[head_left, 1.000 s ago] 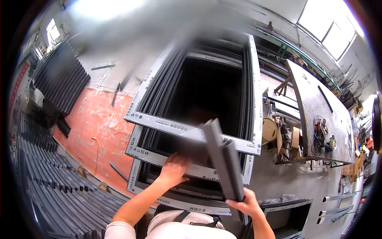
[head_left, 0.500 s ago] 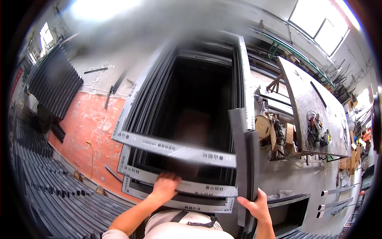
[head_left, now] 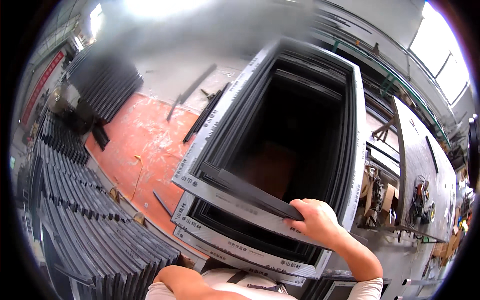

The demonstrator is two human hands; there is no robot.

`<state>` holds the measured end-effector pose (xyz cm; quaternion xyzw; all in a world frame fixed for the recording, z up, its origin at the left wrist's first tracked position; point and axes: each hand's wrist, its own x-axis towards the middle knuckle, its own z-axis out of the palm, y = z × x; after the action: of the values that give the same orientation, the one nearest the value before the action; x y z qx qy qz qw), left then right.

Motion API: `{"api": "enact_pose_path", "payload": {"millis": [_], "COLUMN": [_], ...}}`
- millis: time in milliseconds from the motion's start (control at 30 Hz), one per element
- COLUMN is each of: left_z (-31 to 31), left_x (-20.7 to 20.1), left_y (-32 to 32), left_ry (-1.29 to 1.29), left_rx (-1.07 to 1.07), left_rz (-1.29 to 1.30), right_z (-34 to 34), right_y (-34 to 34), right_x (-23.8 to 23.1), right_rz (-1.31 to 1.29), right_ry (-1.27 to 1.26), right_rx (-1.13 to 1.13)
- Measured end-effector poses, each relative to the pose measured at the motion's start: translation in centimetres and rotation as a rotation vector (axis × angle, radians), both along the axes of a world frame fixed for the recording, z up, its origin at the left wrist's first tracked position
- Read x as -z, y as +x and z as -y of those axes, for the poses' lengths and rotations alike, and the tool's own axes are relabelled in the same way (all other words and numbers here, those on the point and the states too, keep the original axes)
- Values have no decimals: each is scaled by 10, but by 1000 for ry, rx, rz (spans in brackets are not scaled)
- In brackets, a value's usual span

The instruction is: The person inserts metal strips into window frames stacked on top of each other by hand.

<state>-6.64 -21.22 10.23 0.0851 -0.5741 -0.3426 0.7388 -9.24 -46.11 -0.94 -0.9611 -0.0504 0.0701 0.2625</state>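
Stacked rectangular metal window frames (head_left: 357, 145), dark profiles with pale printed film on their faces, fill the middle of the view. My right hand (head_left: 316, 220) is closed around the right end of a flat dark grey profile strip (head_left: 255, 192). This strip slants along the near side of the upper frame, its far left end by the frame's near left corner. At the lower edge my left arm (head_left: 175, 280) is bent, and its hand does not show. Below and nearer, other frames (head_left: 240, 247) of the stack jut out toward me.
Rows of grey metal profiles (head_left: 100, 230) lean along the left, with more stacked profiles (head_left: 112, 85) farther back. Orange floor sheeting (head_left: 145, 130) holds a thin yellow hose (head_left: 137, 172). At right stands a workbench (head_left: 430, 130) with a coiled-cord tool (head_left: 422, 200); cardboard boxes (head_left: 387, 200) sit beneath.
My right hand has brought a strip from upright at the right over onto the frame's near side. My left hand has left the lower frame and dropped out of sight. The view has turned left.
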Motion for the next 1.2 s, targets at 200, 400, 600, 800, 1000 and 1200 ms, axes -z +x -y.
{"api": "enact_pose_path", "payload": {"millis": [200,400,600,800,1000,1200], "left_z": [23,21,-4,-18,-13,-22], "left_x": [3,34,129,182,189,189], "left_y": [-63,8,143,169,163,165], "left_ry": [-105,-135,891,1422,1251,1182], "left_rx": [-303,-121,-1553,-1157,-1256,-1250], "left_rz": [-1037,-26,541,652,1032,1092], "right_z": [-6,-21,-52,-58,-58,-39], "right_y": [27,25,17,3,-18,-74], "right_x": [30,27,57,72,63,32], "right_rz": [-42,25,191,309,357,392], "right_ry": [21,-50,-175,-275,-345,-380], "right_rx": [-52,-76,164,260,364,393]}}
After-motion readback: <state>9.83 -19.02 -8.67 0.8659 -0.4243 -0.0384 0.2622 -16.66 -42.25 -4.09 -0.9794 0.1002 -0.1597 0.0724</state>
